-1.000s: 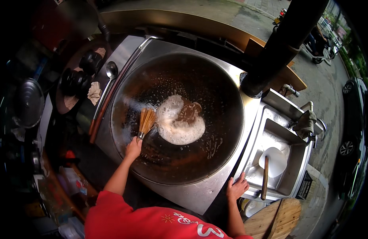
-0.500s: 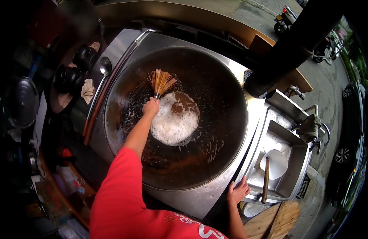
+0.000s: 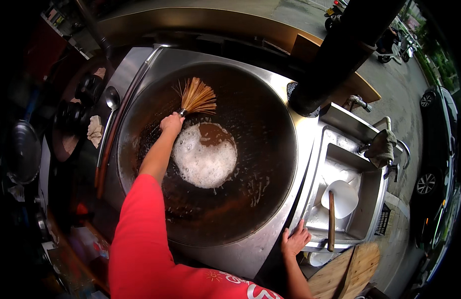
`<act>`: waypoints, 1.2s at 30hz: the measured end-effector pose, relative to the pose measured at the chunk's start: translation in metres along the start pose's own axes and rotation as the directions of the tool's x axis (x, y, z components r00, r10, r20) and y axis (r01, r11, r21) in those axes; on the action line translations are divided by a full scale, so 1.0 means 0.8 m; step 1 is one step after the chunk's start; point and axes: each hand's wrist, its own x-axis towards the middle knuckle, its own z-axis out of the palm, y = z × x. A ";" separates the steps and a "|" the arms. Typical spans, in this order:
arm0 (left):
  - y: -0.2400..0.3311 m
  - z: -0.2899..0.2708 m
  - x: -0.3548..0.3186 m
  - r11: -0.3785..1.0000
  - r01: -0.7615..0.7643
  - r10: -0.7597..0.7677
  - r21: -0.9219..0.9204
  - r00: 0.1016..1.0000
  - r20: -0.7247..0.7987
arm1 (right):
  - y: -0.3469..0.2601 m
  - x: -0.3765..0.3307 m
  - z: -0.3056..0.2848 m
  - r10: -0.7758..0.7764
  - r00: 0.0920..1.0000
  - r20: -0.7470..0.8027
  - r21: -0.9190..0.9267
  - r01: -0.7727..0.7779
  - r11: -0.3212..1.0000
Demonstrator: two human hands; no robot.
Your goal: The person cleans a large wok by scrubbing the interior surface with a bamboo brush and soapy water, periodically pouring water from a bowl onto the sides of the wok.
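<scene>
My left hand (image 3: 171,123) is closed round the short handle of a bamboo wok brush (image 3: 197,97). The brush's bristles fan out against the far inner wall of a large dark wok (image 3: 225,219). At the wok's bottom lies a pool of foamy, brownish water (image 3: 204,162), just nearer than the brush. My right hand (image 3: 295,241) rests on the near left edge of a steel sink (image 3: 316,164), fingers spread, holding nothing.
A white ladle-like scoop (image 3: 344,199) with a wooden handle lies in the sink. Left of the wok are a long-handled metal ladle (image 3: 112,97) and a crumpled cloth (image 3: 95,131). A wooden lid (image 3: 362,264) is near right; a black pipe (image 3: 335,65) rises beyond.
My left hand has swept the brush farther up the wok's far wall, and its bristles now lean more to the right. The view has shifted slightly. My right hand stays at the sink edge.
</scene>
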 end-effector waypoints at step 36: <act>0.023 0.025 0.067 0.936 -0.307 0.337 0.174 0.923 -0.183 | 0.004 0.006 -0.022 0.034 0.999 0.000 0.036 -0.034 0.999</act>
